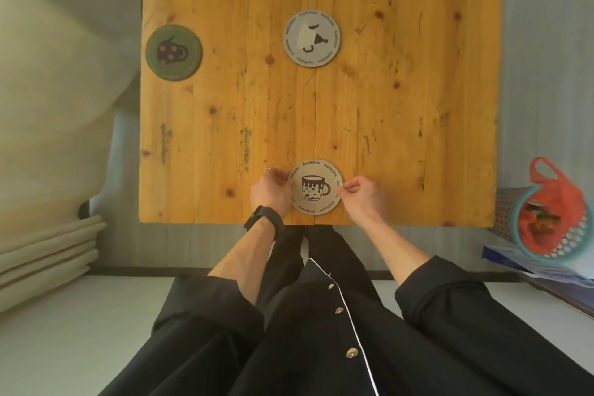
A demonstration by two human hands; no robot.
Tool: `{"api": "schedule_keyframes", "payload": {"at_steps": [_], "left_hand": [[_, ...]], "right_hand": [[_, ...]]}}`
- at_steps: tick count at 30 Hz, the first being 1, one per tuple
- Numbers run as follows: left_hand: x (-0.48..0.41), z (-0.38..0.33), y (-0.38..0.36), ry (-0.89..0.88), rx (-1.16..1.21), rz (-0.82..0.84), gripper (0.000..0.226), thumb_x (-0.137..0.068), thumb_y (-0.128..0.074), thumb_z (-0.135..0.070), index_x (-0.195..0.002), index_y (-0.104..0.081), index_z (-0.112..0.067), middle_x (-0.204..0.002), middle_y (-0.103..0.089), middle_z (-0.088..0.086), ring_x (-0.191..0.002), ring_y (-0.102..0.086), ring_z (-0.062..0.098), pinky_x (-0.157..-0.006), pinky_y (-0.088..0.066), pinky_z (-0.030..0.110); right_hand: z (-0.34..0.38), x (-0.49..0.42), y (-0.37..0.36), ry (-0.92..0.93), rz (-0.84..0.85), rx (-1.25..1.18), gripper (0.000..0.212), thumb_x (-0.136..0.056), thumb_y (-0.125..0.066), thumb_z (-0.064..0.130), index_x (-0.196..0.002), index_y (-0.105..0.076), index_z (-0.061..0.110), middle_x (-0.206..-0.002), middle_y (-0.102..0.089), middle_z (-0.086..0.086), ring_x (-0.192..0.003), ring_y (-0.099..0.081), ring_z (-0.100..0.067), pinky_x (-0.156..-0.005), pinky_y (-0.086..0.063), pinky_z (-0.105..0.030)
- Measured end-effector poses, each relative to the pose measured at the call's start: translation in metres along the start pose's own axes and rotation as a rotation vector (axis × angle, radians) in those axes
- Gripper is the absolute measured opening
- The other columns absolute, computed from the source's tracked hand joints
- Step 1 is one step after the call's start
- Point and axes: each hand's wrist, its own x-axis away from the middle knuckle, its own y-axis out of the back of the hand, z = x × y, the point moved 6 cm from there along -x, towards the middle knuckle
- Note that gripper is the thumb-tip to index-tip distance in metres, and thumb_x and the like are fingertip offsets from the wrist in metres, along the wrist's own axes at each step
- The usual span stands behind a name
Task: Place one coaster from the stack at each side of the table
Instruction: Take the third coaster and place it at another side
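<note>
A beige round coaster with a mug drawing (315, 187) lies at the near edge of the wooden table (401, 106), in the middle. My left hand (271, 190) pinches its left rim and my right hand (361, 195) pinches its right rim. A grey coaster (311, 38) printed with a tilted cup sits near the table's centre; whether more coasters lie under it I cannot tell. A dark green coaster (173, 52) lies flat at the table's left edge.
A teal perforated basket (520, 225) holding an orange bag (553, 190) stands on the floor right of the table. Pale folded fabric (48, 244) lies to the left. My dark-clothed legs are below the table's near edge.
</note>
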Motion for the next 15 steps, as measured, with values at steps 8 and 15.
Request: {"api": "schedule_keyframes", "payload": {"at_steps": [8, 15], "left_hand": [[-0.005, -0.004, 0.003, 0.006, -0.047, 0.037, 0.014, -0.086, -0.063, -0.027, -0.099, -0.062, -0.022, -0.097, -0.071, 0.005, -0.083, -0.065, 0.022, -0.067, -0.05, 0.027], [0.0, -0.012, 0.0, -0.272, -0.317, -0.027, 0.015, -0.092, -0.055, -0.033, -0.105, -0.055, -0.026, -0.107, -0.062, 0.0, -0.09, -0.064, 0.03, -0.073, -0.056, 0.043]], "right_hand": [[0.004, -0.001, -0.001, -0.012, 0.002, 0.066, 0.018, -0.091, -0.07, 0.033, -0.102, -0.065, 0.019, -0.085, -0.064, 0.009, -0.077, -0.063, -0.011, -0.077, -0.056, -0.03], [0.017, 0.012, 0.003, 0.213, -0.054, 0.128, 0.009, -0.092, -0.067, 0.023, -0.097, -0.06, 0.02, -0.09, -0.062, 0.005, -0.083, -0.06, -0.013, -0.07, -0.044, -0.023]]}}
